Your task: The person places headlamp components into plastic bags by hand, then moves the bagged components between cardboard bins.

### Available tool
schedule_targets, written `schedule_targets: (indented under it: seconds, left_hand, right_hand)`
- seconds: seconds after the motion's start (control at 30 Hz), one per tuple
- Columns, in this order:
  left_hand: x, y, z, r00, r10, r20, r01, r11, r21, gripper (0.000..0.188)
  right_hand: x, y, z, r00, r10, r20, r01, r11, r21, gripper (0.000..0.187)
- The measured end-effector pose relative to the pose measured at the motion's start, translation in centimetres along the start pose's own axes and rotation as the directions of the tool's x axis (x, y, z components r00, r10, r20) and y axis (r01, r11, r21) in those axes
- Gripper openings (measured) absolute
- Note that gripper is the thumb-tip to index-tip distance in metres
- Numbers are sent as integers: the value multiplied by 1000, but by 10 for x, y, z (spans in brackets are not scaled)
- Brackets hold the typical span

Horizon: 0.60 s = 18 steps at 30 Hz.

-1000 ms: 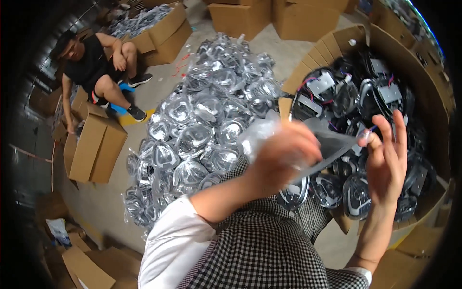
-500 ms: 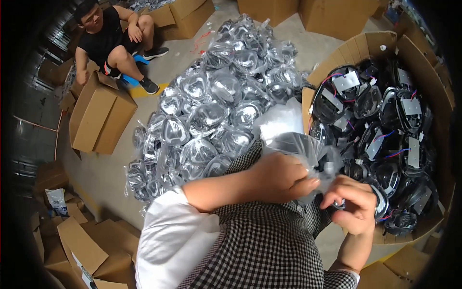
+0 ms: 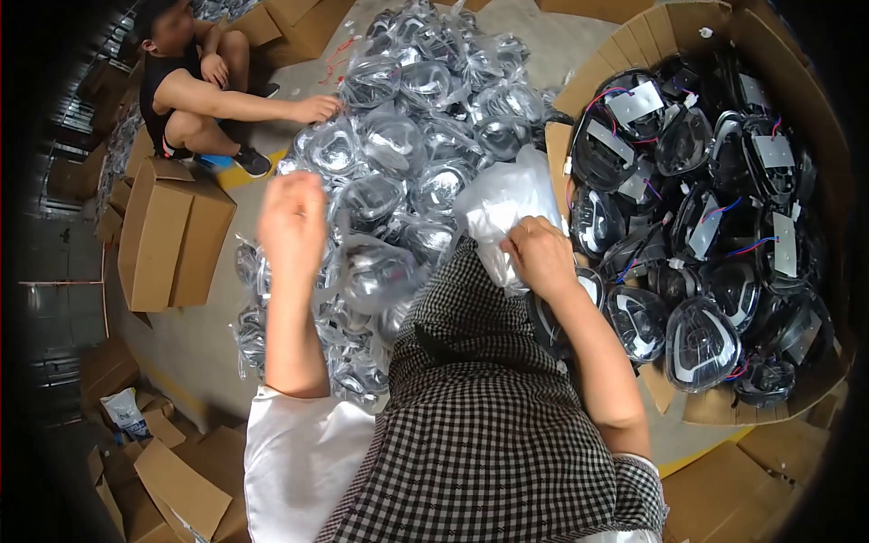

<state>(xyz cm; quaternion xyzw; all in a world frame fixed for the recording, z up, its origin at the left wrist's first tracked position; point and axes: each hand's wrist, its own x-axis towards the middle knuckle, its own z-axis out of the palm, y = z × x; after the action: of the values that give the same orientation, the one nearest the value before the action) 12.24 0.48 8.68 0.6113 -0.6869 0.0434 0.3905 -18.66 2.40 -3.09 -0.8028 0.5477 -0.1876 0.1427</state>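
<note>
Bending its fingers onto the crumpled, milky plastic bags (image 3: 511, 192) beside your checked apron (image 3: 489, 434), your right hand (image 3: 543, 258) touches thin film; whether it pinches, I cannot tell. Your blurred left hand (image 3: 294, 217) hangs upright above glossy, rounded, film-wrapped units (image 3: 394, 145), finger closure unclear.

Left grip (image 3: 293, 222) raised, perhaps loosely curled.

Grey floor (image 3: 197, 351): heap of bagged parts (image 3: 391, 145) in middle; red string (image 3: 337, 69) beyond; carton (image 3: 156, 244) left, larger carton (image 3: 614, 52) right.
</note>
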Motion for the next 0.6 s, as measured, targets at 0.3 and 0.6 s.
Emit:
schedule_targets:
  seconds: [0.3, 0.6]
  left_hand:
    - [-65, 63, 107, 75, 31, 997, 997, 13, -76, 36]
    - [-93, 101, 83, 398, -30, 917, 862, -329, -385, 16]
  right_hand:
    - [-32, -2, -40, 995, 71, -64, -33, 887, 461, 10]
    - [-76, -25, -81, 959, -245, -140, 260, 961, 98, 16]
